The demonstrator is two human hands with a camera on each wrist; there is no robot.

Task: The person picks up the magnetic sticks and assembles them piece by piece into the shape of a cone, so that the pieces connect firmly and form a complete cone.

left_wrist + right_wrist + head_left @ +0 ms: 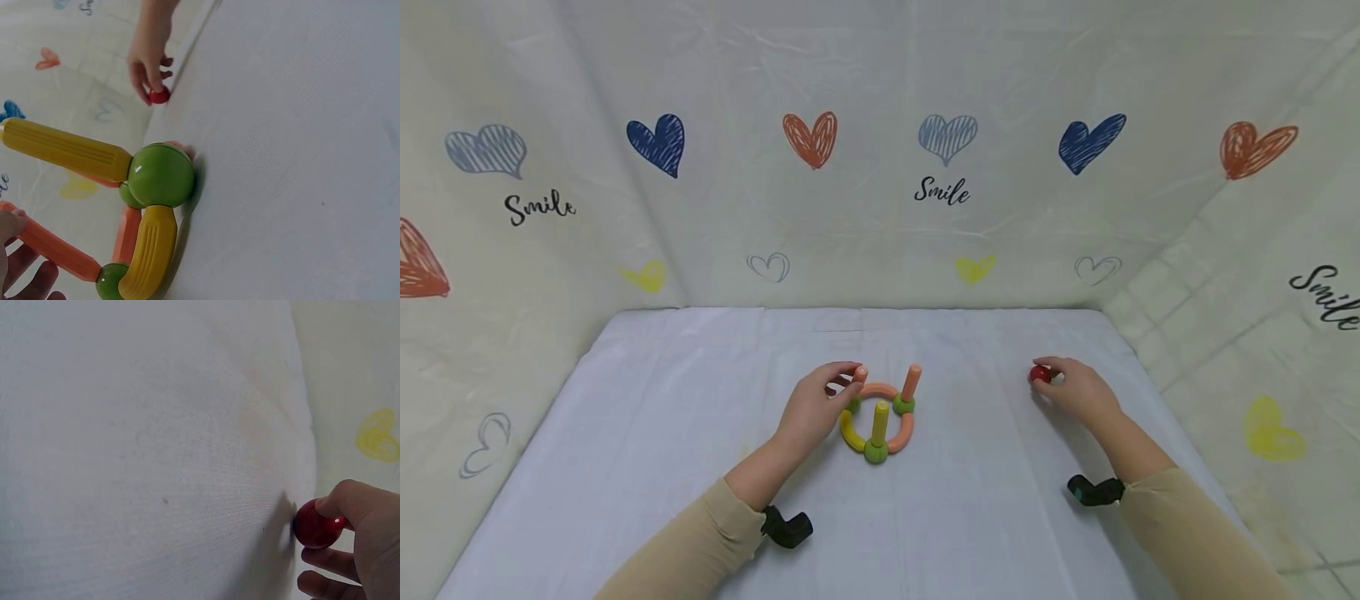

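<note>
A ring of curved orange and yellow rods (850, 433) joined by green balls (876, 452) lies on the table. A yellow rod (880, 422) and an orange rod (912, 382) stand up from two of the balls. My left hand (815, 406) pinches the top of another upright orange rod (59, 250), whose lower end meets a green ball (111, 281) at the ring's left. Over to the right, my right hand (1082, 396) holds a red ball (317, 525) between thumb and fingers, at or just above the tabletop.
A white cloth covers the table (985, 500). Behind it and at the sides hangs a pale sheet (865, 225) printed with hearts and "Smile". Each wrist carries a black camera mount (788, 529), close over the table.
</note>
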